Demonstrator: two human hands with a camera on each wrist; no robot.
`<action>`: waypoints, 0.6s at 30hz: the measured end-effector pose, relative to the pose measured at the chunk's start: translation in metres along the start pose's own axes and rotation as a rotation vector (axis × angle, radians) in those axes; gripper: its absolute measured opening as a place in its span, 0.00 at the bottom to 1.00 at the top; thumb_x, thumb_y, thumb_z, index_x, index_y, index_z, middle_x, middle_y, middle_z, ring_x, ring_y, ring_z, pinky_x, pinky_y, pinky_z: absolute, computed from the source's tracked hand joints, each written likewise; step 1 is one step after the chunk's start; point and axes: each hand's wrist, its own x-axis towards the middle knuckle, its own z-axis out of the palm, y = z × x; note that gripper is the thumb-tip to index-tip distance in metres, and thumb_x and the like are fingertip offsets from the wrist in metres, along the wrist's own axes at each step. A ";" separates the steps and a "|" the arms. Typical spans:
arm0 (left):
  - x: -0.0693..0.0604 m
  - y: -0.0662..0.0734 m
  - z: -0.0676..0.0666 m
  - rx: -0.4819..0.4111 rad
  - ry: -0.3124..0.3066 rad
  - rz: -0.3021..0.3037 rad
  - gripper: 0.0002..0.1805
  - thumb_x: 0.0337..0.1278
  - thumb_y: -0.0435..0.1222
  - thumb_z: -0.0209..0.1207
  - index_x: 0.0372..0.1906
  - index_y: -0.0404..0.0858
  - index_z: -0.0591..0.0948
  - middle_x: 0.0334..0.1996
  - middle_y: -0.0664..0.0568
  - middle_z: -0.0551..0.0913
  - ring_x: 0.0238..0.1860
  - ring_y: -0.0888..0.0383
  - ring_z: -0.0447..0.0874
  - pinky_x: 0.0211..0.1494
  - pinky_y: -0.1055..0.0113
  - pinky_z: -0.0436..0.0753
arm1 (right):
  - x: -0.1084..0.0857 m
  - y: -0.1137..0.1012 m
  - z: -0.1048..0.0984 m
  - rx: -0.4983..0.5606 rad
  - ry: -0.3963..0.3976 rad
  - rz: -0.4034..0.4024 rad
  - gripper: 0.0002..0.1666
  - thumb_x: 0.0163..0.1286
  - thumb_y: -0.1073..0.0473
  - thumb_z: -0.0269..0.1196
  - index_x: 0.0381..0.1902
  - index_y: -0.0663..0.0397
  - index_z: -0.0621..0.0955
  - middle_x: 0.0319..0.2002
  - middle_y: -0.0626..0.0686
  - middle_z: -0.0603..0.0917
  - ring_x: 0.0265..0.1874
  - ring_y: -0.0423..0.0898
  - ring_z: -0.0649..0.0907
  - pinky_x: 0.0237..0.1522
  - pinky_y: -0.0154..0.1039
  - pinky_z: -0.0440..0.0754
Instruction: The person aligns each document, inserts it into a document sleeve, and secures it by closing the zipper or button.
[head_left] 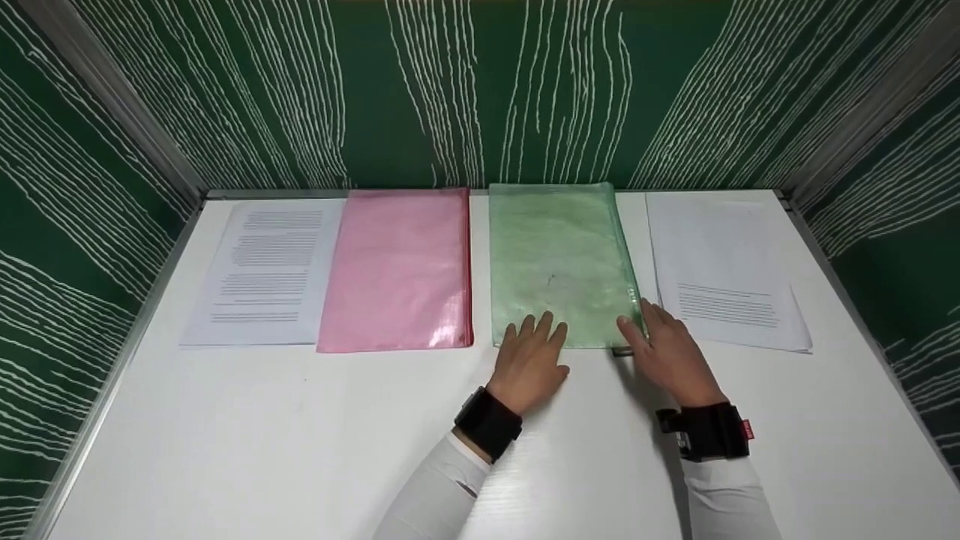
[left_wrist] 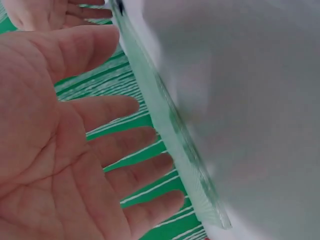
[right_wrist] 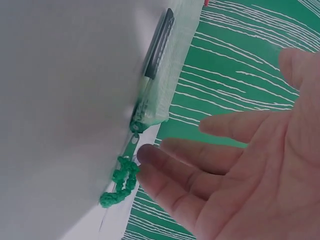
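Straight, spread fingers on the left hand (head_left: pixel 529 367), palm down, their tips over the near edge of the green folder (head_left: pixel 559 247), gripping nothing; whether they press on it is hard to tell. Across on the right hand (head_left: pixel 671 356), the fingers stretch out along the folder's near right corner, thumb lying over its surface, no curl around anything. The right wrist view catches a knotted green cord (right_wrist: pixel 119 176) dangling at that corner, just beside the fingertips, and a dark strip (right_wrist: pixel 160 42) along the folder's edge; contact with the cord can't be made out. The folder itself lies flat, a little right of the middle of the white table (head_left: pixel 262 442), its top up at the far edge. Just to its left, a gap between them, the pink folder (head_left: pixel 401 270) also runs up to the far edge. Out toward the far left corner, printed sheets (head_left: pixel 262 270) reach the pink folder's left side; over near the far right corner, a few slightly skewed papers (head_left: pixel 712 247) show a block of lines. Black bands on both wrists, white sleeves above, and green walls (head_left: pixel 382 90) streaked with white beyond the table.
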 end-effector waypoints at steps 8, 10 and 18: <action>-0.003 -0.002 0.001 -0.019 -0.051 0.007 0.32 0.53 0.50 0.58 0.63 0.44 0.68 0.65 0.49 0.65 0.66 0.49 0.61 0.61 0.53 0.67 | 0.004 0.002 -0.001 0.069 0.036 -0.044 0.41 0.71 0.38 0.38 0.65 0.68 0.60 0.58 0.72 0.69 0.58 0.66 0.69 0.58 0.60 0.64; -0.004 -0.003 0.001 -0.023 -0.054 0.011 0.32 0.53 0.50 0.58 0.63 0.44 0.68 0.65 0.49 0.65 0.66 0.49 0.61 0.62 0.53 0.66 | 0.004 0.002 -0.004 0.100 0.006 -0.004 0.43 0.71 0.37 0.37 0.66 0.69 0.58 0.60 0.73 0.66 0.60 0.67 0.66 0.60 0.59 0.62; -0.009 -0.007 -0.004 0.008 0.008 0.036 0.30 0.48 0.48 0.61 0.58 0.43 0.73 0.60 0.48 0.70 0.61 0.49 0.66 0.53 0.55 0.72 | 0.003 0.000 -0.017 0.258 -0.101 0.183 0.52 0.64 0.26 0.33 0.69 0.62 0.54 0.67 0.67 0.59 0.66 0.64 0.58 0.64 0.58 0.56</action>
